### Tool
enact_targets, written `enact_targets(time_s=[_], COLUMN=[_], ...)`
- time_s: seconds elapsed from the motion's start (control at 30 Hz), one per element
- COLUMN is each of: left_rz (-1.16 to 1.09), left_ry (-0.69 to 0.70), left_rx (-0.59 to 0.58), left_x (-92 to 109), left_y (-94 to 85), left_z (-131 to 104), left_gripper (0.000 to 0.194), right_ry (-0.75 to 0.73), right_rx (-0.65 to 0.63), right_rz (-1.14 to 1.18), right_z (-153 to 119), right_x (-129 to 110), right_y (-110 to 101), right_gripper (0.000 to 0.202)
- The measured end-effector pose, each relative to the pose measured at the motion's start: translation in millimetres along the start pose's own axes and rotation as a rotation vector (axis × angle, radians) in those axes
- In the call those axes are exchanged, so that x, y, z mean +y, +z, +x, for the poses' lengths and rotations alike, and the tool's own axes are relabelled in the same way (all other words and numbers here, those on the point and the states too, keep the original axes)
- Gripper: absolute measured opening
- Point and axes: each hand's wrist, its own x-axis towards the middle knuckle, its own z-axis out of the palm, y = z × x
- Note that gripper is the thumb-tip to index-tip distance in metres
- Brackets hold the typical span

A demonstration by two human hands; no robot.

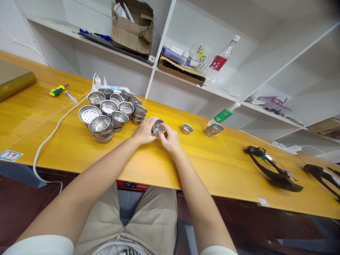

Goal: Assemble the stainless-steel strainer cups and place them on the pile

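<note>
You are seated at a yellow wood-toned surface (148,166) set against a white shelf unit (183,95), with a dark red-brown floor (239,223) below. One perforated metal cup (158,127) is between your two hands, close above the surface, its mouth tilted toward you. Your left hand (145,131) has its grip curled around the outside of that cup; your right hand (170,139) has its grip pinching the opposite edge. Count of similar items: one single cup (187,129) standing to the right; one short stack of nested cups (209,131) beyond it, number not readable; and one cluster of cups (109,107) on the left, at least eleven mouths showing, the lower ones partly hidden. Also noted: one green-and-yellow screwdriver (57,90) at the left, two bottles, red-labelled (222,58) on the shelf and green-labelled (223,115) beside the stack, one torn cardboard box (132,33) on the upper shelf, and two black strapped devices (276,171) at the right, blurred.
</note>
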Motion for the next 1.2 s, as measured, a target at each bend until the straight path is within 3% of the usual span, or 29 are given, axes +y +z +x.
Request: enact_targets(time_s=[0.3,0.6,0.87,1.1,1.2], left_rz=[-0.008,-0.024,-0.03,0.008,0.019], left_ry=[-0.027,-0.045,-0.087,-0.051,-0.017], left_rx=[-0.027,-0.072,-0.047,-0.067,-0.091], left_x=[1.9,0.9,-1.7,-1.3,-1.4], left_y=[-1.1,-1.2,-2.7,-2.8,0.7], left_z=[0.5,-0.5,-0.8,-2.4,-4.2], left_gripper=[0.063,0.059,0.06,0.051,0.049], right_ry=[0.031,-0.032,0.07,0.025,-0.002], right_rx=[0.023,-0.011,-0.088,0.151,0.132], right_rz=[0.003,0.029,0.239,0.177,0.164], right_z=[-0.4,1.7,2.1,3.2,0.4], right_x=[-1.5,0.3,4.8,-0.2,-9.7], right_y=[-1.4,0.7,4.1,3.4,4.7], right_gripper=[0.043,0.02,0.025,0.031,0.033])
